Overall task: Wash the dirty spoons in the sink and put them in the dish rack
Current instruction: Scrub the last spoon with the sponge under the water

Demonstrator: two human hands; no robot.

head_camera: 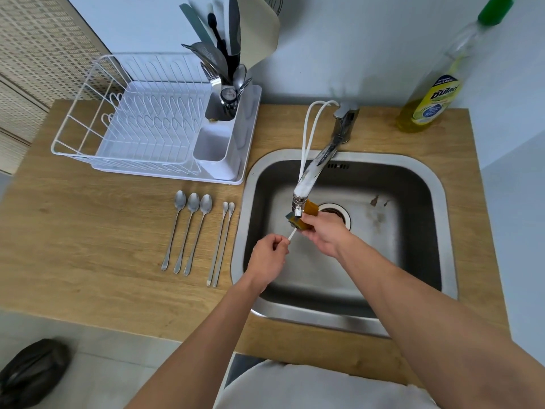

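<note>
Over the steel sink (pixel 436 184), my left hand (pixel 269 255) pinches the handle of a thin spoon (pixel 292 234). Its bowl end is hidden inside a yellow and green sponge (pixel 311 208), which my right hand (pixel 323 233) grips folded round it, just under the tap's spout (pixel 305 187). No running water is visible. Several spoons (pixel 191 228) lie side by side on the wooden counter left of the sink: three larger ones and two slim ones (pixel 222 240). The white dish rack (pixel 147 122) stands behind them at the back left.
The rack's cutlery holder (pixel 227 98) is full of utensils; its front compartment (pixel 213 149) is bare. A bottle of yellow dish soap (pixel 433 98) stands at the back right by the wall. A dark bag (pixel 29 373) lies on the floor at lower left.
</note>
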